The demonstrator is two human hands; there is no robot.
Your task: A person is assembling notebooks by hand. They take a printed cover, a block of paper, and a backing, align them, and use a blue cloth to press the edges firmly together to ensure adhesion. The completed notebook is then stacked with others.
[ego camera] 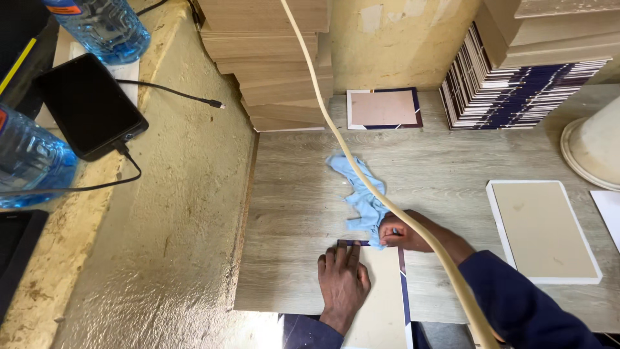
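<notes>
- Low in the middle of the frame we see the left hand lying flat, fingers straight and close together, pressing on the top edge of a pale board with a dark blue border.
- That board lies on the wood-grain table at the bottom centre, its lower end running out of the frame.
- Just right of the left hand, the right hand has its fingers curled shut on the lower end of a light blue cloth, held at the board's upper right corner.
- The cloth trails up and to the left from that hand, crumpled on the table near the middle of the frame.
- A thick cream hose crosses the picture from the top centre down to the lower right, passing over the right wrist.
- At the right, a second pale board with a white edge lies flat, well apart from the hands.
- At the upper right, we see a leaning stack of blue-and-white edged boards; at the top centre, a pile of plain brown boards and one small board lying beside it.
- In the upper left, a black phone with a cable plugged in lies on a ledge between two blue water bottles.
</notes>
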